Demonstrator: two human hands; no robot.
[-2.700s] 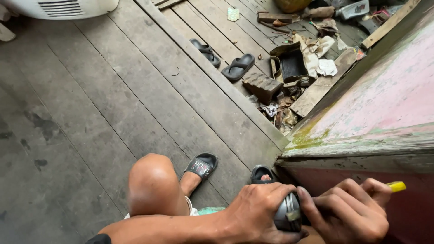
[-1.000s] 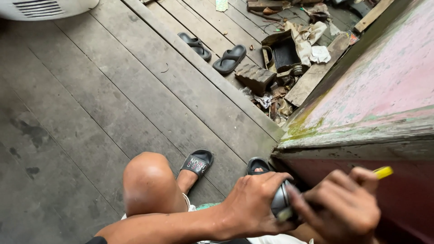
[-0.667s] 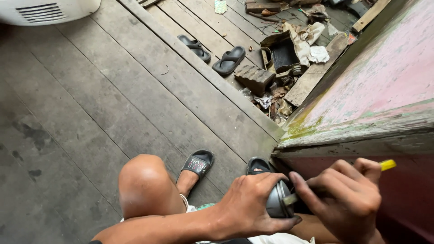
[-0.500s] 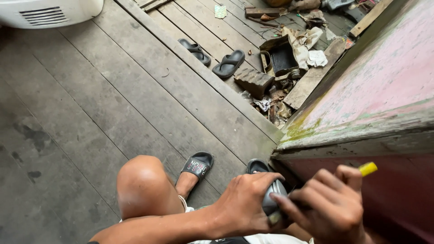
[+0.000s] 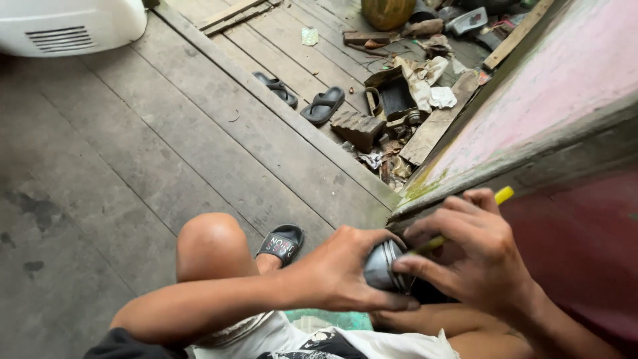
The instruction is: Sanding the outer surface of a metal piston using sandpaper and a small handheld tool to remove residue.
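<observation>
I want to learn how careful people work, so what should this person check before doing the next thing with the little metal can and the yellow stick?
1. Left hand wraps the grey metal can firmly: ok.
2. Right hand grips the yellow-handled tool with its fingers: ok.
3. Tool tip sits at the can's rim: cannot tell, fingers hide it.
4. Left fingers out of the tool's path: cannot tell, they lie close to the rim.
5. Can steady and held over the lap, not the plank floor: ok.
6. Foot in the black sandal planted flat: ok.
</observation>
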